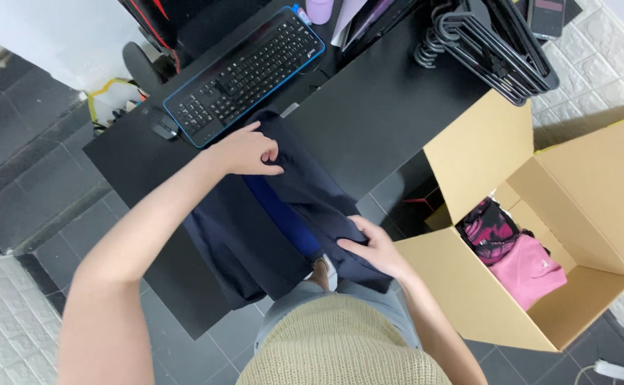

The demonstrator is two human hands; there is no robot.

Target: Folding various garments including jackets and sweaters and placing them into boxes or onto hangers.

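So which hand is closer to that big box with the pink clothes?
Right. The right hand grips the dark garment at its near end, beside the open cardboard box. The left hand is farther away, by the keyboard.

The folded cloth garment (283, 214) is dark navy with a bright blue stripe. The flat counter (376, 107) is black, like the keyboard (244, 75), whose edge is blue. The open cardboard box (540, 235) is tan, holding plain pink fabric (529, 271) and black-and-magenta patterned fabric (490, 228).
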